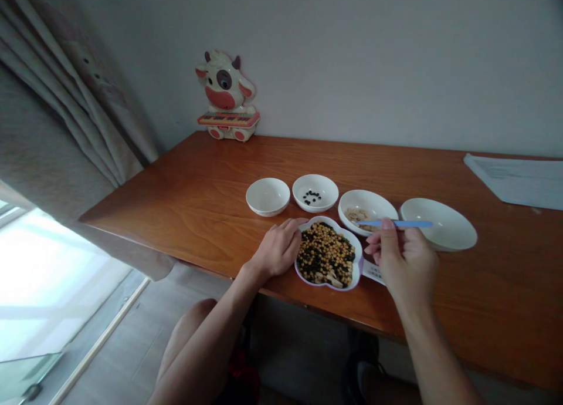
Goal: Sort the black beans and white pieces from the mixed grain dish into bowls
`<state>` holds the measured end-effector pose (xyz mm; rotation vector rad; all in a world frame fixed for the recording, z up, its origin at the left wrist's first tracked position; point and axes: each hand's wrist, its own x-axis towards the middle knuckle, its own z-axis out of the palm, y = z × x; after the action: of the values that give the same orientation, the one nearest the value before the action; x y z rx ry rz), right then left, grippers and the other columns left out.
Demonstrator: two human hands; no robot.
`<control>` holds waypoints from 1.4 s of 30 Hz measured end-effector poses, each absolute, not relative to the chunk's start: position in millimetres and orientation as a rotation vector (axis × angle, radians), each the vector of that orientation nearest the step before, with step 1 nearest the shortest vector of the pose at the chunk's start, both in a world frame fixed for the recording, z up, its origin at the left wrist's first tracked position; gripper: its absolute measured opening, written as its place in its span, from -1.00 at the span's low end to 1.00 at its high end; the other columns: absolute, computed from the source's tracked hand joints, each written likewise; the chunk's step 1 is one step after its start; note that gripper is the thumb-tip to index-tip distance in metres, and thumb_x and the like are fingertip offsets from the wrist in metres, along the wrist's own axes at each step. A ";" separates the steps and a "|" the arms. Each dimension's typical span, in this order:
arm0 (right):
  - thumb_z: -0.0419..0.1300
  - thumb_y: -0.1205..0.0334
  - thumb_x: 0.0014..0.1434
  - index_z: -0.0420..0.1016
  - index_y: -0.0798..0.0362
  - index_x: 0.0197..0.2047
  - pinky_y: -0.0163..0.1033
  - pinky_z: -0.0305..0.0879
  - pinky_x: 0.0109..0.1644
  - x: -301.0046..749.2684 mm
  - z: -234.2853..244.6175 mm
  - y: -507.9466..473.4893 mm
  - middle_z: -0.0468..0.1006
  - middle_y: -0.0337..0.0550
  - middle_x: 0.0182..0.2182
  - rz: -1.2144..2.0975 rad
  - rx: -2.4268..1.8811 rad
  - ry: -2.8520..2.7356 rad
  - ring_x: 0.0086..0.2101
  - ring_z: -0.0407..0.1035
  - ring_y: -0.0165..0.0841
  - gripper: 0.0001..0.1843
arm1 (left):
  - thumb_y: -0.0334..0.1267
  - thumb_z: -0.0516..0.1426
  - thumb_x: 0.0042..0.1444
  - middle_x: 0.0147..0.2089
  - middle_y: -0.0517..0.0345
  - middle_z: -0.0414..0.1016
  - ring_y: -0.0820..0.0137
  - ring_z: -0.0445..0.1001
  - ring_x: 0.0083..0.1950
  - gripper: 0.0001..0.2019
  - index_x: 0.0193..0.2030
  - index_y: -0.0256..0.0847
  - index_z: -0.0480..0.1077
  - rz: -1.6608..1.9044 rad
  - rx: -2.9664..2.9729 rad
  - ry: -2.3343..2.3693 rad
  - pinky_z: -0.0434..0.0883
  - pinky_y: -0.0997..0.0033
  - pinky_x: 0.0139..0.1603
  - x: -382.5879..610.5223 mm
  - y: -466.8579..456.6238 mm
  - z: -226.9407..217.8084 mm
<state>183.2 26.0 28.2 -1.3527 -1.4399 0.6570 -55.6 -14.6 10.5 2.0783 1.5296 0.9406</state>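
Left hand (277, 249) and right hand (407, 261) both bare, at the near edge of a long wooden table (176, 199). Left hand open and nearly flat, holding nothing, fingertips against the rim of a flower-shaped dish with a purple edge (359, 253). Right hand in a narrow pinch, thumb and fingers closed on a slim blue plastic tool (396, 223), possibly tweezers; exact form hidden by the fingers.

Along the far wall, a toy cow with a keyboard (226, 97); at far right, a sheet of paper (514, 179); at left, a draped curtain (88, 117). Row of white dishes across mid-table: plain white bowl (267, 196), second white bowl (315, 177), third white bowl (373, 202), wide shallow white bowl (457, 229). Small printed paper slip (373, 272) partly under the flower-shaped dish.

Contents, flower-shaped dish: mixed yellow beans (325, 255), dark pieces and pale pieces. Second bowl: a few black beans (312, 197). Third bowl: pale flakes (357, 215). Blue tool level, tip just over the third bowl's rim.

Handling note: keep left palm down to steady the dish, pinch close to the tool's middle, tip low and level.
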 end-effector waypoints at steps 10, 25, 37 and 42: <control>0.15 -0.21 0.30 0.42 0.05 -0.17 -0.36 0.33 -0.54 179.7 33.4 23.6 0.55 -0.15 -0.39 0.699 -1.313 -1.349 -0.55 0.41 -0.44 -0.56 | -0.26 -0.11 0.43 0.18 -0.13 0.51 0.15 0.51 0.16 -0.64 0.24 -0.25 0.31 0.926 2.079 1.540 0.42 0.10 0.18 -55.0 -14.2 11.8; 0.19 -0.16 0.30 0.41 0.05 -0.10 -0.36 0.26 -0.57 178.9 31.8 22.8 0.54 -0.16 -0.37 0.752 -1.176 -1.303 -0.58 0.32 -0.49 -0.59 | -0.26 -0.13 0.43 0.16 -0.11 0.51 0.16 0.50 0.15 -0.63 0.25 -0.25 0.30 0.895 2.117 1.553 0.42 0.09 0.20 -54.4 -15.0 13.0; 0.22 -0.10 0.29 0.44 0.02 -0.15 -0.36 0.35 -0.49 186.5 33.9 24.5 0.51 -0.21 -0.46 0.977 -1.069 -1.517 -0.50 0.38 -0.42 -0.66 | -0.27 -0.12 0.43 0.16 -0.10 0.52 0.17 0.52 0.15 -0.65 0.24 -0.24 0.30 0.895 2.120 1.568 0.43 0.12 0.17 -55.0 -13.9 9.6; 0.19 -0.05 0.32 0.48 0.03 -0.11 -0.30 0.43 -0.41 193.2 34.2 19.0 0.57 -0.12 -0.37 1.062 -1.008 -1.791 -0.41 0.48 -0.34 -0.69 | -0.31 -0.11 0.41 0.16 -0.09 0.52 0.17 0.52 0.13 -0.64 0.25 -0.23 0.29 0.885 2.138 1.558 0.43 0.13 0.16 -55.4 -13.3 8.1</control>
<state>193.2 19.0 34.2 -1.0079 -1.7907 1.0621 -55.4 -13.3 8.1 2.1378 1.5575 0.8845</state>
